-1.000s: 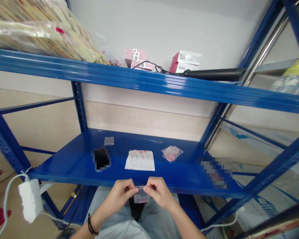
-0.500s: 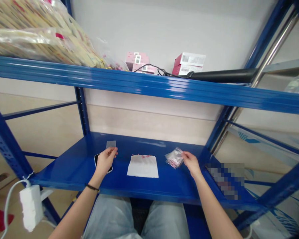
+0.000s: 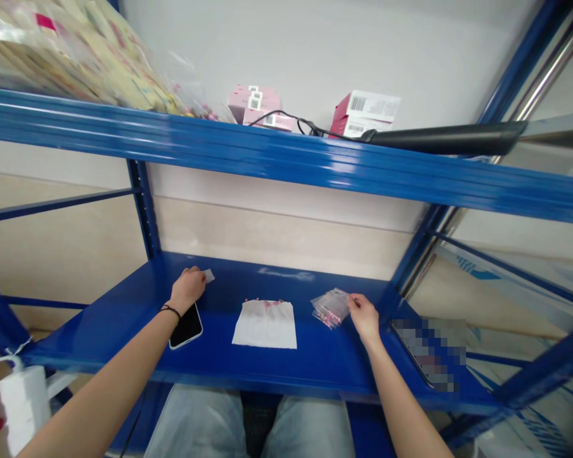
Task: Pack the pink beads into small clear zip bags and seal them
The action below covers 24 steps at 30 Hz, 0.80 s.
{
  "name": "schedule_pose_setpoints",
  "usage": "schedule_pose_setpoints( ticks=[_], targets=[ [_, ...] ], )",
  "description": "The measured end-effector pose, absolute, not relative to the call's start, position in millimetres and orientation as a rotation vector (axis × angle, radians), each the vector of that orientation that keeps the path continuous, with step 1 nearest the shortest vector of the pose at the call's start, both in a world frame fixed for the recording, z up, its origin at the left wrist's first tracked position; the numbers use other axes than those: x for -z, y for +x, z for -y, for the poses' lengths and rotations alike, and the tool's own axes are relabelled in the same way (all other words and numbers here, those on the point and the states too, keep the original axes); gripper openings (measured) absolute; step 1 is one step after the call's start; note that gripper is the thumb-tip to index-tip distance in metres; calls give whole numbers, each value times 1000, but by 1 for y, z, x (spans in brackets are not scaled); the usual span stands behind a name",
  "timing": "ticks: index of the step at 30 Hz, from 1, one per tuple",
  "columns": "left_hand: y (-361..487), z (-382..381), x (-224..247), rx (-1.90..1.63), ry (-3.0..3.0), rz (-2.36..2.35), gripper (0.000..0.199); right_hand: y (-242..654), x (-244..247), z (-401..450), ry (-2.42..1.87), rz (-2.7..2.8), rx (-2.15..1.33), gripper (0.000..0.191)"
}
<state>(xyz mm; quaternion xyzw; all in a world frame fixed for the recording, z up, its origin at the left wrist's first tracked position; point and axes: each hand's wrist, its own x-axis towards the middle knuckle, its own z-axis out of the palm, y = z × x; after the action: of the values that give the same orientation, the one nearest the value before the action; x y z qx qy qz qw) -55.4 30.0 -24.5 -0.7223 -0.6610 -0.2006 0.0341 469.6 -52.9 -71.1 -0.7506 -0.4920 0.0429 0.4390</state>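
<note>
On the blue shelf, my left hand (image 3: 189, 287) has its fingers closed on a small clear bag (image 3: 209, 275), beyond a phone (image 3: 187, 327) with a dark screen. My right hand (image 3: 363, 314) pinches the right edge of several clear bags (image 3: 332, 308) that hold small pink pieces. Between the hands lies a white sheet of paper (image 3: 265, 326), with small pink bits (image 3: 273, 303) along its far edge.
The upper shelf beam (image 3: 286, 156) crosses in front, carrying bagged goods (image 3: 71, 57), pink boxes (image 3: 365, 113) and a black tube (image 3: 444, 138). A white power strip (image 3: 25, 407) hangs at the lower left. A blurred-out flat object (image 3: 427, 356) lies at the right.
My left hand has moved left and away from me with the small bag, uncovering more of the phone. My right hand stays at the bags. The view has shifted slightly.
</note>
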Motion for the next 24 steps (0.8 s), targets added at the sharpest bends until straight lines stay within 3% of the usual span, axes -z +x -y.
schedule_pose_setpoints(
  ticks=[5, 9, 14, 19, 24],
  targets=[
    [-19, 29, 12, 929, -2224, 1827, 33, 456, 60, 68, -1928, 1246, 26, 47],
    [21, 110, 14, 1306, -2650, 1409, 29, 426, 52, 100, -1922, 1347, 231, 42],
    [49, 195, 34, 1166, -3087, 1213, 34, 399, 78, 141, -1861, 1628, 279, 33],
    [51, 213, 52, 1309, -3184, 1303, 34, 408, 97, 155, -1802, 1793, 350, 24],
    [46, 205, 54, 1423, -3164, 1499, 40, 366, 68, 178, -1493, 1637, 266, 22]
  ],
)
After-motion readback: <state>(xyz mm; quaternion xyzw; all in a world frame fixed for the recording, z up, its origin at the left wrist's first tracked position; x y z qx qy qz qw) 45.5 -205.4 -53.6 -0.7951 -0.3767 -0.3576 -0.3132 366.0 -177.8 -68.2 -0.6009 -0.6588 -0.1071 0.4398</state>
